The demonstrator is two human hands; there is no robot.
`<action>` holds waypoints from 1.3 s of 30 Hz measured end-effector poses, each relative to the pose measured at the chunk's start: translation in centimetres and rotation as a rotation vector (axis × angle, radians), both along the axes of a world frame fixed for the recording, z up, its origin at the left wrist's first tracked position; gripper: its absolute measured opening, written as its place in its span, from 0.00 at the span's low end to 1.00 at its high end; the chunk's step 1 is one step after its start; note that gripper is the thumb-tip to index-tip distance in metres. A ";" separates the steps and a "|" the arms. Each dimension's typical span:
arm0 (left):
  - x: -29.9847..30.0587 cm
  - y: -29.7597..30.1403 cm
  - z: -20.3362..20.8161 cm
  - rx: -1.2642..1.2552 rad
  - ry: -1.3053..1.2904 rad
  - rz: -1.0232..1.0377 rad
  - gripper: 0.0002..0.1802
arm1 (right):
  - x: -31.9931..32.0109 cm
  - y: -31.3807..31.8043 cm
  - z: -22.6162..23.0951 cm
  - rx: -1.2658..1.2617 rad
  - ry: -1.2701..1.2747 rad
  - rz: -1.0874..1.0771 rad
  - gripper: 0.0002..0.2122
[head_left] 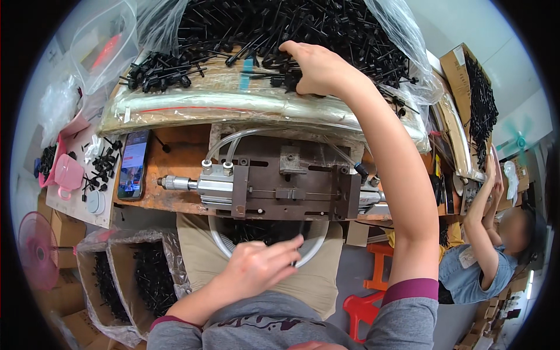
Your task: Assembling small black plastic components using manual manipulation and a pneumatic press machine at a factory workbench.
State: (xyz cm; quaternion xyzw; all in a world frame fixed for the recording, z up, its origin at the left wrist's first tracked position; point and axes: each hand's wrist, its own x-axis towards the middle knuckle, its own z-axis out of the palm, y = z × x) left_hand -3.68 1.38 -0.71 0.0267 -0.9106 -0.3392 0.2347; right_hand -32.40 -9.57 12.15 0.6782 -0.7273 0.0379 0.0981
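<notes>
R hand (324, 67) reaches far fwd over the big heap of black plastic parts w/ thin stems (233, 35). Its thumb and index finger stand apart, w/ some black pcs b/w them; I cannot tell if this grip has closed on any pc. The heap lies at the back of the counter (170, 175), on a plastic-wrapped cardboard sheet (227, 109), which has a strip of blue tape (246, 74).

L hand (256, 265) is above the lap, just in front of the counter edge, w/ fingers extended and blurred by motion; I cannot tell if its grip holds smth. Near these fingers, under the edge, more black pcs are seen inside a curved clear tube or rim (321, 236), cannot tell which.

B/w both hands is a dark metal fixture (315, 153), w/ a silver pneumatic cylinder (216, 189) on its L side and clear air hoses (256, 132) behind. A smartphone (134, 163) w/ lit screen lies L of it; further L are a pink cup (69, 173) and a round white lid (95, 202).

Lower L, plastic-lined cartons (121, 271) contain similar pcs. Far R, a co-worker in blue denim top (484, 271) has both arms raised toward another heap (479, 105).
</notes>
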 end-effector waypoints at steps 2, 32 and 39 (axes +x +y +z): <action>0.8 0.6 -1.5 0.022 -0.009 -0.065 0.16 | -0.1 -1.5 0.4 0.088 0.037 -0.010 0.24; 0.5 2.5 -3.5 0.073 0.078 -0.144 0.33 | -1.0 2.2 2.4 -0.065 -0.428 -0.165 0.18; 0.6 2.7 -2.9 0.066 0.097 -0.149 0.34 | 0.2 1.6 2.0 0.052 -0.217 -0.001 0.16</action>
